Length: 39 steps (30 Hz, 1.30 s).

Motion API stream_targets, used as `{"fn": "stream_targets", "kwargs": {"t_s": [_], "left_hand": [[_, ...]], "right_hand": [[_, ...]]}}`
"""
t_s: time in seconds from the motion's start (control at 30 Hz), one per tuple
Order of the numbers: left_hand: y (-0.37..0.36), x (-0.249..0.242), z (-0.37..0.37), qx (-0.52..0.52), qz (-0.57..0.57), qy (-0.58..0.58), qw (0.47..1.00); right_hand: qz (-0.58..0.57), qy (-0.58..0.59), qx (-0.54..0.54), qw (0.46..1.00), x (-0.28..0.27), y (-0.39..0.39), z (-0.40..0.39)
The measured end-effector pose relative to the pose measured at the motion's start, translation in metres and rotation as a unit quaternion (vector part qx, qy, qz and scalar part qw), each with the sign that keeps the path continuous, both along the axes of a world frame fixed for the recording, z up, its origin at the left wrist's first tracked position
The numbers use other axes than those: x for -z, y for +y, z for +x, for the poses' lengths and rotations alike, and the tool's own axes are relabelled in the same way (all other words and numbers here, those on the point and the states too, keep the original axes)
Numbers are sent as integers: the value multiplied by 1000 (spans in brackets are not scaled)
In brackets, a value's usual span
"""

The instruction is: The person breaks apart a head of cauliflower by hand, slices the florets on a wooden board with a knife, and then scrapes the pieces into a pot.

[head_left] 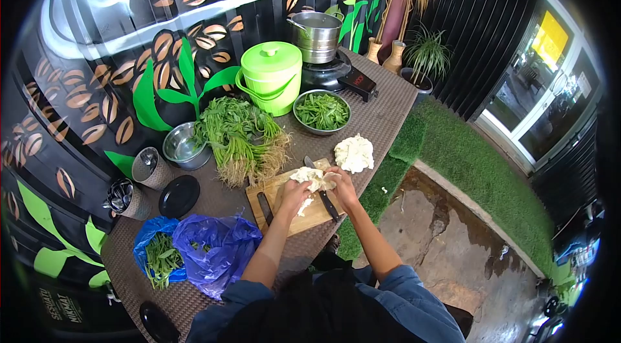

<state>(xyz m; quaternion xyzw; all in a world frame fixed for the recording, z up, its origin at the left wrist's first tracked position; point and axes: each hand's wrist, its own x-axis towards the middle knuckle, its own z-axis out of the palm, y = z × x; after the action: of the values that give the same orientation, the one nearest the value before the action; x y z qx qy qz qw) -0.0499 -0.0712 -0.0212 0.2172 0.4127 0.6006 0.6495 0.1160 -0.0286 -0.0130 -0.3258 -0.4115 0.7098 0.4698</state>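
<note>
Over a wooden cutting board (pixel 294 219), my left hand (pixel 296 193) is closed on a piece of cauliflower (pixel 306 176). Close beside it, my right hand (pixel 343 184) pinches the right-hand part of the cauliflower, around the pale stem. Small white bits (pixel 304 206) lie on the board below my fingers. A knife with a black handle (pixel 330 206) rests on the board's right side, its blade partly hidden by my hands. Another dark handle (pixel 265 208) lies along the left side. Just beyond my right hand sits a larger cauliflower head (pixel 354 153) on the table.
A bunch of rooted greens (pixel 239 133) lies behind the board, near a bowl of cut greens (pixel 321 112). Farther back stand a green lidded bucket (pixel 272 75) and a steel pot (pixel 315 39) on a burner. Purple bags (pixel 217 249), a metal bowl (pixel 186 146) and cutlery holders (pixel 152 168) are left.
</note>
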Motion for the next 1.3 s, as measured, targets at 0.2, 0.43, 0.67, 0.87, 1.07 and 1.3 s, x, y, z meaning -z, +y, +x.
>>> {"fn": "stream_targets", "kwargs": {"t_s": [0.2,0.43,0.67,0.87,1.07,1.3], "left_hand": [[-14,-35,1,60,48,101,992],[-14,-23,-5,55,73,68,993],[-5,3,14,-147,-4,3,989],[-7,-23,8,-106,-3,-66,992],[-11,-19,11,-52,45,-4,998],[-12,-14,10,-71,54,46,995]], "right_hand": [[365,-304,68,877,-28,-6,-2],[297,-311,30,902,-36,0,-1],[320,-274,46,906,-34,-21,-14],[416,-295,88,856,-36,-24,-18],[350,-323,91,875,-41,-17,-19],[320,-317,66,890,-44,-19,-17]]}}
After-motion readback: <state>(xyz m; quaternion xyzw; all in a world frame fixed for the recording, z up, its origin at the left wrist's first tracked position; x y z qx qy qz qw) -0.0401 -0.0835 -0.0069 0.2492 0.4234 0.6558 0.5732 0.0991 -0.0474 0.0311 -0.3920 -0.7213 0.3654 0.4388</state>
